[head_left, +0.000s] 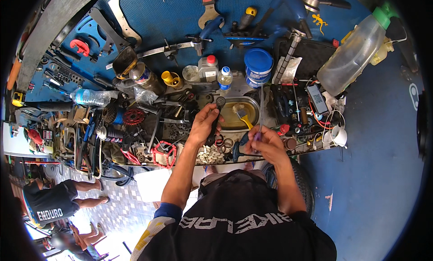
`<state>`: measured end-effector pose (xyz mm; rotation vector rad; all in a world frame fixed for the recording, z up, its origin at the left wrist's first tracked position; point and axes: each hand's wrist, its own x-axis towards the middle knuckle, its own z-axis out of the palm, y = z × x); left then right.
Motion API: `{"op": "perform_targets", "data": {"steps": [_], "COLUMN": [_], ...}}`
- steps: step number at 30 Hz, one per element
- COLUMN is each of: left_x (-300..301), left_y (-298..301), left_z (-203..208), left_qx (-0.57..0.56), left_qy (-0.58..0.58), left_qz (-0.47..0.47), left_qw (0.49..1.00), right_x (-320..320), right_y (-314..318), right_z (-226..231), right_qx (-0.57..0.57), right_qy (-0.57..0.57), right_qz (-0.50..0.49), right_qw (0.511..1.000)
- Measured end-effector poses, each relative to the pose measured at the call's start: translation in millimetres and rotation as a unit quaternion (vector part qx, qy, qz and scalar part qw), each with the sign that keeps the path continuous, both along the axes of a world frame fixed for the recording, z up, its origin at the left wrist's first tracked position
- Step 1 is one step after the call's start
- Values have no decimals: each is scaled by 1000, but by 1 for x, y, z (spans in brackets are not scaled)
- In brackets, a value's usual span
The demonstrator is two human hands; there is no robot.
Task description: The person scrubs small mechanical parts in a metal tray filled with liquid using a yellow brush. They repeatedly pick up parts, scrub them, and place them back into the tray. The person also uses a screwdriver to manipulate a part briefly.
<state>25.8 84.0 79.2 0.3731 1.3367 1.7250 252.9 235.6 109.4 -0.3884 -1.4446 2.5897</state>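
In my left hand (207,122) is a long black arm-shaped part (219,104) with a round, metal-ringed end pointing up; my fingers close around its middle. My right hand (267,143) grips the purple handle of a screwdriver (262,112), its long thin shaft upright. Between the hands lies an oval metal tray (256,108) holding yellowish liquid. A brush (244,118) with a yellow handle rests in it, bristles in the liquid. Below the tray, small pale metal pieces (208,156) and several rings (224,145) lie near the bench edge.
Bottles (225,77), a blue-lidded tub (258,64) and a yellow cup (171,78) stand behind the tray. Red pedals (164,153) and tools crowd the left. A phone (317,99) and white cup (337,136) are at right. Another person (52,200) stands at lower left.
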Motion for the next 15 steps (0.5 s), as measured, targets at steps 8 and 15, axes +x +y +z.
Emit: {"op": "perform_targets", "data": {"steps": [8, 15], "left_x": [-1, -5], "left_y": [4, 2], "left_z": [8, 11], "left_qx": [-25, -37], "left_qy": [53, 78], "left_qz": [-4, -12], "left_qw": [998, 996], "right_x": [-27, -45], "right_y": [13, 15], "right_z": [23, 49], "right_qx": [346, 562], "right_qy": [-29, -94], "right_qz": [-72, -20], "right_qw": [935, 821]}}
